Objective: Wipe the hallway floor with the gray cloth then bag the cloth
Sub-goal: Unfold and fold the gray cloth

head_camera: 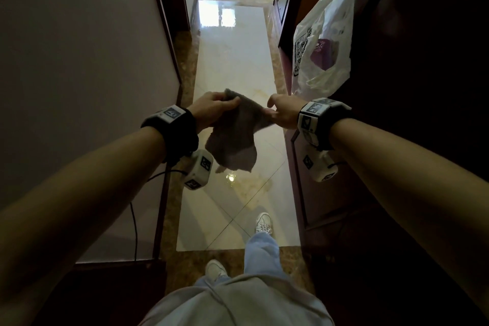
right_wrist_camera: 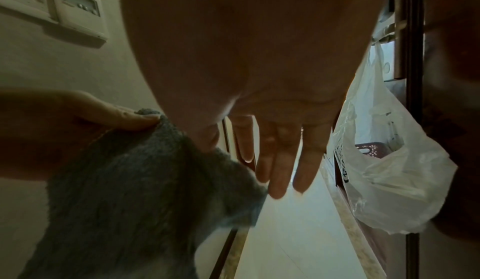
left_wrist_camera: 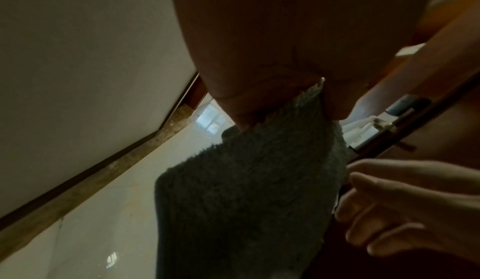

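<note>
Left hand (head_camera: 209,110) first: its thumb and fingers pinch one top corner of the gray cloth (head_camera: 235,137), while my right hand (head_camera: 283,114) pinches the opposite edge between thumb and forefinger, with the other three fingers (right_wrist_camera: 278,172) hanging straight and loose. Between them the cloth hangs in the air over the hallway floor (head_camera: 235,66), its lower part drooping freely at about 6 o'clock from my hands. A white plastic bag (head_camera: 325,42) hangs from a door handle at roughly 2 o'clock from my right hand, with something dark purple showing inside; its mouth looks slack and partly collapsed.

My worry is the right-hand grip: it is a light pinch on a soft, thick edge, so a tug could pull the cloth free and leave it swinging from the left hand or falling to the glossy floor. The limp bag could also fold shut, so the cloth may catch on the rim instead of dropping in.
</note>
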Demonstrator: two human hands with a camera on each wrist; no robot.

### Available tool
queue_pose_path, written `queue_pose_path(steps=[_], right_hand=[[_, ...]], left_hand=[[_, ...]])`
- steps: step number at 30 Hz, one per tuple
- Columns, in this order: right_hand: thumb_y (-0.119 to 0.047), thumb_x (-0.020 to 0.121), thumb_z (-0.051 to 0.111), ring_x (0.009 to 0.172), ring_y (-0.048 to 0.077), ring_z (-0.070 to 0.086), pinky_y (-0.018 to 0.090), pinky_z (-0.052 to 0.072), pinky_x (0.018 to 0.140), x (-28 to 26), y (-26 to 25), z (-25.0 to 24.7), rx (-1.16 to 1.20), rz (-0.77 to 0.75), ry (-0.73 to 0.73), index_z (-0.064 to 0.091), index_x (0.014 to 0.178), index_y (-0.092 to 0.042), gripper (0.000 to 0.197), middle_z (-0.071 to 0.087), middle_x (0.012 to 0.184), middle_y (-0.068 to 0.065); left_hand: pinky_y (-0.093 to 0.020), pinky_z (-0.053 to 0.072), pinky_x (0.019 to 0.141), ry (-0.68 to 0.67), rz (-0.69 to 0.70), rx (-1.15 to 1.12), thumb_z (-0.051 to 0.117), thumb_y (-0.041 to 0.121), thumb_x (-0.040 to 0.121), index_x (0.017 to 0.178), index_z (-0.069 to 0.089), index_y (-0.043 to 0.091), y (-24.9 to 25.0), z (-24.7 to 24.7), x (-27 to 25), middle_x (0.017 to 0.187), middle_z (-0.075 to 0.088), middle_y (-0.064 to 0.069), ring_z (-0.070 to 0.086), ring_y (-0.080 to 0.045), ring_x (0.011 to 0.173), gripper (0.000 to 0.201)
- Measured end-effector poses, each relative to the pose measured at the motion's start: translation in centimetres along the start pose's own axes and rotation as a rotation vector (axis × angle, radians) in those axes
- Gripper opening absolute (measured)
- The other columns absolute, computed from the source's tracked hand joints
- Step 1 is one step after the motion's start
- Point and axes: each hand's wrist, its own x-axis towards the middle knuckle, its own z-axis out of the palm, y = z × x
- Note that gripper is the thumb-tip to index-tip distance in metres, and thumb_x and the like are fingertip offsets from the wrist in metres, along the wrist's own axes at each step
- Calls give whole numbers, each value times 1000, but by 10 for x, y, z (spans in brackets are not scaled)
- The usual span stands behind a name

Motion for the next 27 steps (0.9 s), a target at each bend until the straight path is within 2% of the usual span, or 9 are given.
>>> queue_pose_path(steps=[2, 4, 8, 11, 13, 17, 20, 23, 27], right_hand=[[-51, 102, 39, 94, 27, 68, 40, 53, 87, 1, -1, 1, 105, 27, -35, 50, 124, -8, 50, 67, 110, 14], [-58, 100, 34, 88, 28, 70, 46, 56, 86, 2, -2, 2, 267, 48, -65, 50, 124, -5, 60, 69, 106, 16], [-68, 96, 28, 106, 31, 65, 45, 52, 93, 4, -9, 0, 615, 109, -174, 55, 130, -3, 78, 64, 120, 14], [-69, 96, 28, 109, 30, 64, 45, 50, 96, 4, -14, -1, 732, 103, -180, 58, 125, -4, 76, 65, 117, 12], [-70, 95, 30, 109, 30, 64, 47, 49, 97, 7, -15, 0, 767, 93, -170, 53, 121, -5, 73, 66, 113, 11], [-74, 90, 38, 109, 27, 62, 47, 49, 97, 14, -17, 5, 822, 80, -142, 37, 138, -5, 85, 65, 121, 11], [-63, 93, 49, 109, 25, 63, 46, 48, 99, 15, -21, 5, 905, 61, -142, 46, 132, -9, 67, 65, 116, 8], [-46, 97, 53, 108, 27, 65, 47, 45, 103, 10, -25, 2, 965, 30, -185, 61, 104, -18, 31, 70, 111, 7], [-41, 97, 56, 104, 27, 67, 48, 46, 103, 5, -29, 0, 1000, 31, -178, 61, 98, -15, 26, 70, 104, 8]], left_hand=[[-34, 55, 85, 20, 21, -92, 54, 25, 99, 127, 59, 9, 2, -2, 1, 113, 65, -8, 64, -22, 103, 32], [-36, 55, 83, 17, 22, -155, 52, 25, 101, 129, 57, 11, 3, -5, 4, 116, 65, -8, 64, -24, 106, 32], [-39, 51, 86, -5, 31, -245, 43, 23, 104, 132, 54, 6, 8, -6, 1, 116, 66, -9, 63, -24, 107, 35], [-40, 51, 89, -36, 50, -344, 39, 24, 105, 121, 57, 8, 12, -3, -5, 108, 68, -8, 64, -22, 101, 30], [-41, 49, 92, -53, 25, -401, 38, 27, 104, 113, 59, 10, 14, -3, -9, 102, 69, -7, 64, -22, 99, 29], [-41, 46, 97, -67, 18, -421, 41, 30, 102, 102, 61, 12, 15, -2, -17, 96, 68, -6, 63, -22, 95, 26], [-35, 49, 86, -78, 13, -421, 40, 31, 102, 95, 60, 14, 13, -4, -18, 83, 70, -1, 66, -16, 81, 27], [-31, 49, 79, -111, -9, -422, 35, 33, 105, 92, 59, 14, 11, -6, -20, 79, 70, 0, 66, -13, 77, 34], [-31, 52, 76, -88, 7, -463, 31, 43, 104, 94, 61, 13, 10, -4, -19, 80, 71, -1, 66, -15, 79, 44]])
